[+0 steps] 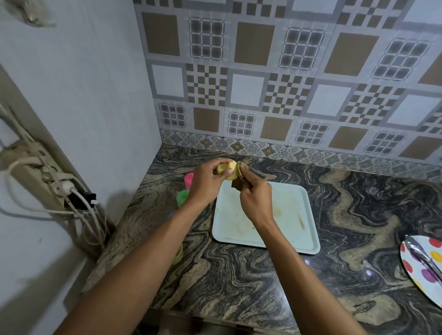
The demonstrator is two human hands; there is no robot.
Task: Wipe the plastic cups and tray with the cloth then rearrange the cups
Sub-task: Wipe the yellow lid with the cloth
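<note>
- Swirled stone counter (236,275), pale-blue plastic tray (288,212) on it.
- Left hand (205,183) gripping yellow plastic cup (228,169) over tray's far corner; right hand (256,198) pinching brown cloth (237,185) against it.
- Risk: cup knocked loose by hard rubbing.

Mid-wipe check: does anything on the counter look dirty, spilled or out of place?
The tray stands out: brownish smears on its floor, dark specks, and a short brown streak near its right rim, so it looks unwiped. The left hand holds the yellow cup, the right hand holds the cloth against it. No spill shows.
</note>
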